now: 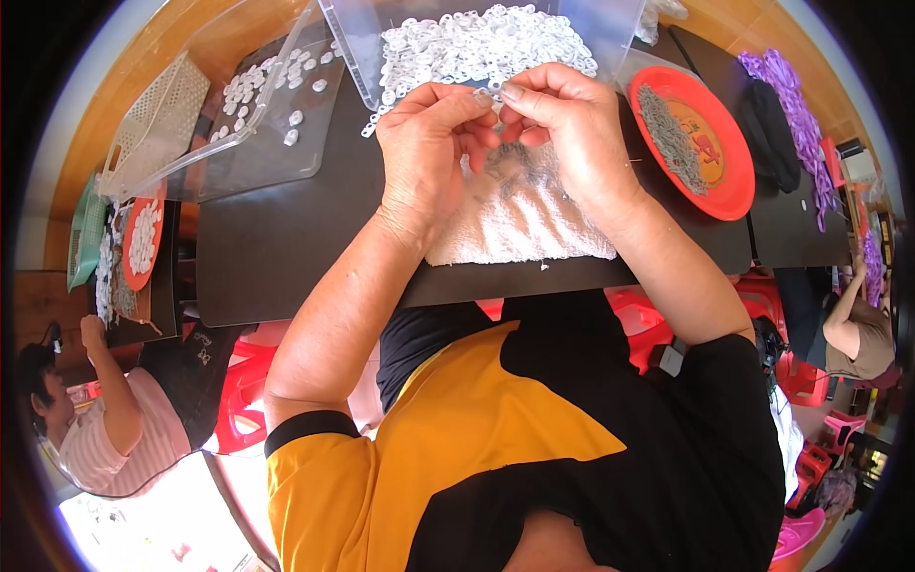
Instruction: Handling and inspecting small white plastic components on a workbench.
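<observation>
Above a white towel (524,234), my two hands meet at the fingertips. My left hand (419,157) is closed, its thumb and forefinger pinching a small white plastic piece (483,95). My right hand (581,129) is closed too, with thumb and forefinger pressed together right beside that piece; what sits between them is too small to make out. Just beyond the hands, a clear plastic box (351,57) holds a heap of small white oval pieces with holes (477,46). Grey smudges mark the towel below my fingers.
Right of my hands lies a red plate (729,172) with small grey parts (670,141). A clear tray (257,179) with scattered white pieces stands left on the dark table (276,257). Purple strips (786,91) lie far right. Other people sit at left (124,410) and right (863,334).
</observation>
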Demonstrator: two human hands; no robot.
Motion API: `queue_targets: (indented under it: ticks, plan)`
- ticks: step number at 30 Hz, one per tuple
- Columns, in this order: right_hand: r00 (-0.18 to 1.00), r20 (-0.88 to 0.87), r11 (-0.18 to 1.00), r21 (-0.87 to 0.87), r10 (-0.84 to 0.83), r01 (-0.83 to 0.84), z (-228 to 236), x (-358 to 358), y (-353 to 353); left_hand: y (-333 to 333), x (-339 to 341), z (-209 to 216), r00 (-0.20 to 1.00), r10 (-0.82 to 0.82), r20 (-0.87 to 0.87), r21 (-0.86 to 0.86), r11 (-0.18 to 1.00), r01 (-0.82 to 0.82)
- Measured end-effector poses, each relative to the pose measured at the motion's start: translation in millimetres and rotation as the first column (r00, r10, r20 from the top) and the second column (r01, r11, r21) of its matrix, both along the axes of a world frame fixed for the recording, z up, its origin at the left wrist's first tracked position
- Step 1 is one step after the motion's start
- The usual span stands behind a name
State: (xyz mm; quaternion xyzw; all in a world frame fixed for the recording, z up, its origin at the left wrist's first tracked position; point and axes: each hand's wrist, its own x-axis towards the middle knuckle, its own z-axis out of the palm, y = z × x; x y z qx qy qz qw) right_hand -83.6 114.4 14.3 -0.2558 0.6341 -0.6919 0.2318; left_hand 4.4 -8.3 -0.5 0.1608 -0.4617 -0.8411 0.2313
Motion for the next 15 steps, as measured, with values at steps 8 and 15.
queue_targets:
  ticks: [8, 15]
  plan:
    - [0.998, -0.027, 0.997, -0.066, -0.051, 0.049, -5.0, -4.7, -1.7, -1.4, -0.9, -1.8, 1.0, -0.019, -0.001, 0.038, 0.999, 0.019]
    - [0.999, -0.038, 0.999, -0.043, -0.015, 0.013, -4.7, -1.4, -0.9, -1.4, -0.7, -1.9, 0.999, -0.045, -0.008, 0.046, 0.998, 0.046]
